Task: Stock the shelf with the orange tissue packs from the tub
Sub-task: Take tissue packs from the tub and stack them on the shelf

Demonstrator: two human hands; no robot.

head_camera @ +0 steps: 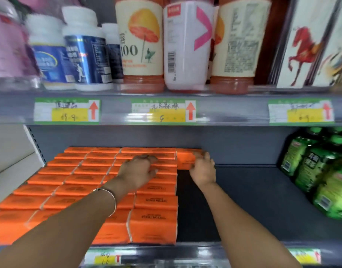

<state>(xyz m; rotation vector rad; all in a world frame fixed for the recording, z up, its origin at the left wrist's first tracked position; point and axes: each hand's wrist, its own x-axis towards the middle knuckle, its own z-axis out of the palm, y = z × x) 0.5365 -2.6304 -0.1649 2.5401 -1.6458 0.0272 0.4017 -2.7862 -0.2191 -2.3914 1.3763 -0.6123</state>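
Several rows of orange tissue packs (69,182) fill the left half of the grey lower shelf (253,200), standing on edge from front to back. One more orange pack (185,158) stands alone at the back, just right of those rows. My right hand (203,169) grips this pack from its right side, fingers curled over its top edge. My left hand (139,169) rests on top of the stocked packs beside it, fingers bent down onto them. The tub is out of view.
Green drink bottles (317,171) crowd the right end of the lower shelf. The upper shelf carries white supplement jars (85,51), orange juice bottles (141,45) and boxes with a red horse (305,45). Price tags (162,111) line the shelf edge.
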